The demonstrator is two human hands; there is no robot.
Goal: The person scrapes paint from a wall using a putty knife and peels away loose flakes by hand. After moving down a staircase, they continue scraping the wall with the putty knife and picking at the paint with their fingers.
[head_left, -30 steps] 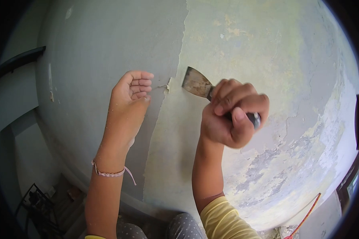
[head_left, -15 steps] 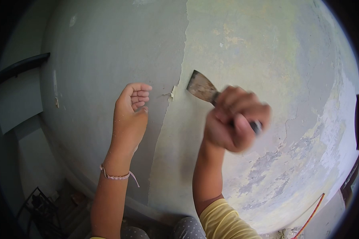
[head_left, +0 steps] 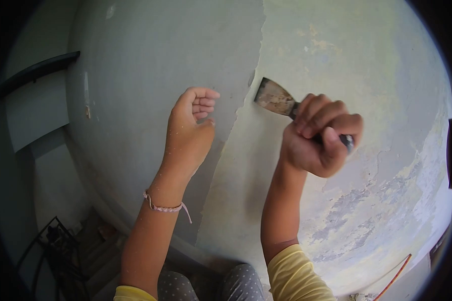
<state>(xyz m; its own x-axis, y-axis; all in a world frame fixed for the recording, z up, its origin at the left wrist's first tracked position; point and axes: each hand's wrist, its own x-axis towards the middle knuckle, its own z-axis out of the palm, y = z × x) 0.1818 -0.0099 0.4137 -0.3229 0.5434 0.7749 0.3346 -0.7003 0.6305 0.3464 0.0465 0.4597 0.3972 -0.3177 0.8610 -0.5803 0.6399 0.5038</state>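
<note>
My right hand [head_left: 321, 135] is wrapped round the dark handle of a paint scraper [head_left: 276, 97]. Its worn, stained metal blade points up and to the left, close to a ragged paint edge [head_left: 237, 114] that runs down the wall [head_left: 281, 165]. Left of that edge the coating is grey; to the right a pale yellowish layer shows. My left hand [head_left: 192, 113] is held up in front of the grey side with loosely bent fingers, the thumb apart from the index finger and nothing in it. Small pale specks dot that hand and forearm.
Patchy, flaking paint [head_left: 354, 215] covers the lower right of the wall. A dark rail [head_left: 40, 72] juts out at the left. Below it, at lower left, are a black metal frame [head_left: 55, 251] and steps [head_left: 100, 256]. An orange cord [head_left: 394, 277] hangs at lower right.
The view has shifted, so wall and hands appear farther right and higher. A curled paint flake on the ragged edge no longer shows. The scraper stays in my right hand.
</note>
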